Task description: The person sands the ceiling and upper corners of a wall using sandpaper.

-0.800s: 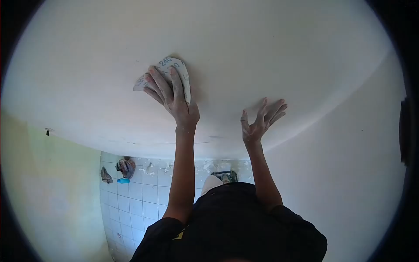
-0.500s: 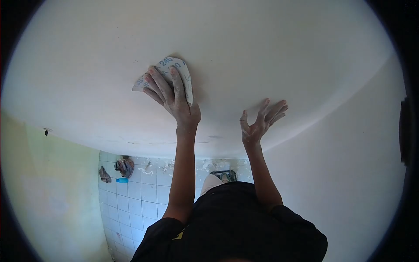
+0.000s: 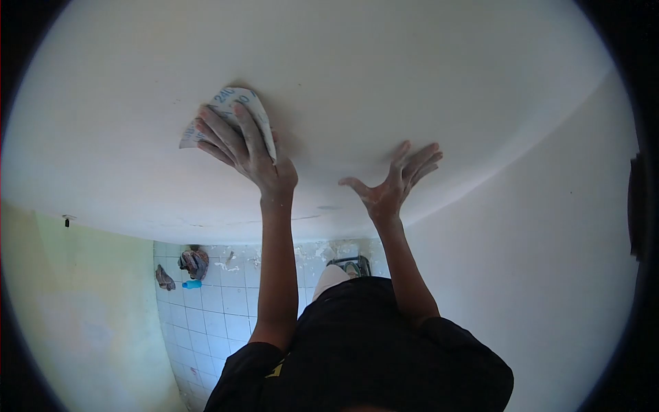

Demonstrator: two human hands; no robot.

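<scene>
A curved piece of sandpaper (image 3: pixel 257 108) with blue print on its back, "240" among it, lies against the pale wall (image 3: pixel 329 41). My left hand (image 3: pixel 240 141) presses it there with the fingers spread over it and the thumb by its right edge. To the right, my right hand (image 3: pixel 395 180) holds nothing; its fingers are apart and near the same wall, thumb stretched out to the left. Whitish dust coats both hands.
Below lies a tiled floor (image 3: pixel 206 319) with dark crumpled cloths (image 3: pixel 194 263), a blue object (image 3: pixel 191 284) and pale flakes along the wall's foot. A dark-framed object (image 3: pixel 364 264) is at my foot. A yellow-green wall (image 3: pixel 82 295) stands left, a white wall (image 3: pixel 522 275) right.
My left hand and the sandpaper have shifted left across the wall. My right hand has moved slightly up and left, and its thumb has swung outward.
</scene>
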